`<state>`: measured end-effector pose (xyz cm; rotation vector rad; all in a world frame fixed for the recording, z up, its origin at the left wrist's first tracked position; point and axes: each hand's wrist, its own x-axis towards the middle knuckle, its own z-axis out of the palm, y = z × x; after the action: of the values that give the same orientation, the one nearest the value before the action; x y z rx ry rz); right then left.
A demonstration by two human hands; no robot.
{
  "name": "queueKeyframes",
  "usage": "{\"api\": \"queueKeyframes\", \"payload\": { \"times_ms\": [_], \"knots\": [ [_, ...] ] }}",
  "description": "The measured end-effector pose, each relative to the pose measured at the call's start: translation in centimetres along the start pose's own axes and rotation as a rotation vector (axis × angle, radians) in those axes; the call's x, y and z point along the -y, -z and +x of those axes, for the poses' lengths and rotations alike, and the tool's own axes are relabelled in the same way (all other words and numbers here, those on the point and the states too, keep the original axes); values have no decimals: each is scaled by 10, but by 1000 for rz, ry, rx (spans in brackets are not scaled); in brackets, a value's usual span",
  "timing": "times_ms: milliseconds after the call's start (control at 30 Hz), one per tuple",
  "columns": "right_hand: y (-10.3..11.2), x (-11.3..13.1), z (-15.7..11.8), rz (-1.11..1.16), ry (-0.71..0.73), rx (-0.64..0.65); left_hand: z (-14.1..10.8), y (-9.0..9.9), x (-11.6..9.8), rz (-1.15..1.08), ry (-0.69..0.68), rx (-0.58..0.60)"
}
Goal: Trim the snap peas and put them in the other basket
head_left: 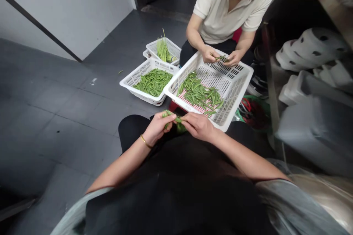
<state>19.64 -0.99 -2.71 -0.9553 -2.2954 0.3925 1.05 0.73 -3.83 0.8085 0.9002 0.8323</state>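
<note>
Several green pea pods (168, 114) are held in my left hand (159, 126), which has a gold bangle at the wrist. Close beside it, my right hand (198, 126) pinches the end of a pod (178, 119) that lies between both hands. Just beyond them stands a large white basket (237, 108) with loose green pods (196, 90) on its perforated bottom. To its left, a smaller white basket (127, 80) holds a thick heap of pods (154, 82).
Across the large basket sits a person (220, 25) in a cream shirt, holding pods in both hands. Thin green stalks (164, 49) lie in a back basket (174, 47). Grey bins (311, 128) and white stacked containers (311, 49) stand at the right.
</note>
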Motion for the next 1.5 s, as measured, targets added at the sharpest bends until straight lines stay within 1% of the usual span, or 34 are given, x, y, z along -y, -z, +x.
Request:
{"api": "queueKeyframes", "payload": {
  "times_ms": [67,100,167,233,267,300,333,367,433,467,500,533,600,633,667,700,767,833,900,967,1033,1133,1200,1233,1267,1300,1367,1433,1467,1500],
  "knots": [
    [8,-3,2,-94,1,-43,19,-11,-15,51,-57,65],
    [13,-5,4,-135,-21,-99,31,-20,-25,82,-86,109],
    [30,-8,9,-189,-116,-256,52,-43,-47,137,-146,200],
    [50,-8,14,-170,-228,-375,65,-66,-66,120,-212,237],
    [59,-6,15,-122,-260,-387,67,-74,-72,112,-223,249],
    [67,-4,15,-49,-271,-364,66,-78,-76,108,-206,268],
    [72,-2,15,40,-266,-309,63,-80,-76,106,-165,293],
    [76,1,13,137,-249,-234,58,-77,-73,107,-110,322],
    [79,3,8,309,-227,-81,45,-63,-63,115,13,372],
    [80,3,4,376,-239,-33,38,-53,-57,124,64,380],
    [81,0,1,432,-272,-23,31,-42,-51,135,107,376],
    [83,-3,-3,478,-319,-56,24,-30,-46,144,141,360],
    [89,-11,-8,532,-419,-192,11,-9,-41,148,185,308],
    [91,-15,-9,528,-452,-232,5,0,-40,143,191,279],
    [91,-16,-8,493,-458,-226,0,7,-40,144,192,257],
    [88,-15,-6,427,-435,-176,-4,12,-41,155,191,242],
    [75,-6,1,219,-339,12,-11,15,-43,217,194,239],
    [54,7,11,-23,-225,197,-15,10,-45,314,205,258],
    [35,18,19,-207,-142,315,-16,3,-47,374,201,262],
    [25,23,24,-288,-96,351,-16,-2,-48,381,184,253],
    [27,22,26,-259,-77,334,-15,-4,-48,357,164,230],
    [33,18,29,-174,-68,322,-12,-1,-45,310,155,201],
    [30,16,32,-200,-40,332,-10,1,-39,252,174,197],
    [25,15,35,-230,-26,338,-9,3,-35,208,183,185],
    [18,14,39,-264,-32,332,-8,3,-31,151,179,154],
    [8,12,44,-297,-67,316,-6,4,-25,87,157,103],
    [-16,8,53,-336,-213,266,-1,9,-14,-15,52,-39],
    [-44,0,58,-323,-393,246,8,20,-5,-19,-103,-209],
    [-60,-5,57,-293,-472,274,13,29,-2,1,-182,-303],
    [-77,-12,53,-247,-554,345,19,41,0,20,-257,-399]
  ]
}}
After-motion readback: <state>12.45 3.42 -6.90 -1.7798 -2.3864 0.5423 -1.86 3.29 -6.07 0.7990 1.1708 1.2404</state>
